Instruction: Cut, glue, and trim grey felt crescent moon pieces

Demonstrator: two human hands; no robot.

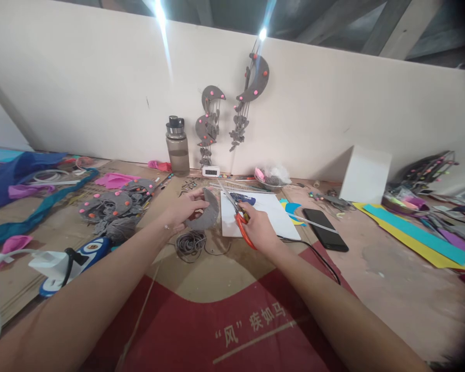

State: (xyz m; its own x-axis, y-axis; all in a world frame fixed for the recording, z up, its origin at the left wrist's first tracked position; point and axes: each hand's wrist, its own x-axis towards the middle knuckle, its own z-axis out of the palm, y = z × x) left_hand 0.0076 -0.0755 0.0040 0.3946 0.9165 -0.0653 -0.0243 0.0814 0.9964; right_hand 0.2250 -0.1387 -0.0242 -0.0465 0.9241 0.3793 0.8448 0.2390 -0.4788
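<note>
My left hand (191, 209) pinches a grey felt crescent moon (207, 216) at its inner edge, holding it over the cardboard. In my right hand (258, 227) is a pair of scissors with orange-red handles (243, 230); the blades point up and away, to the right of the crescent and apart from it. Below the crescent lies a coil of grey cord (189, 244), with a loose end trailing right. A white sheet (232, 227) rests under and behind the scissors, and a dark blue tool (243, 198) lies on it, partly hidden by my right hand.
Decorated grey crescents (258, 82) hang on the wall. A water bottle (177, 150) and a small digital clock (211, 171) stand at the back. A black phone (325, 230) lies to the right. More dotted grey felt pieces (114, 204) and a blue-and-white power strip (95, 253) are on the left.
</note>
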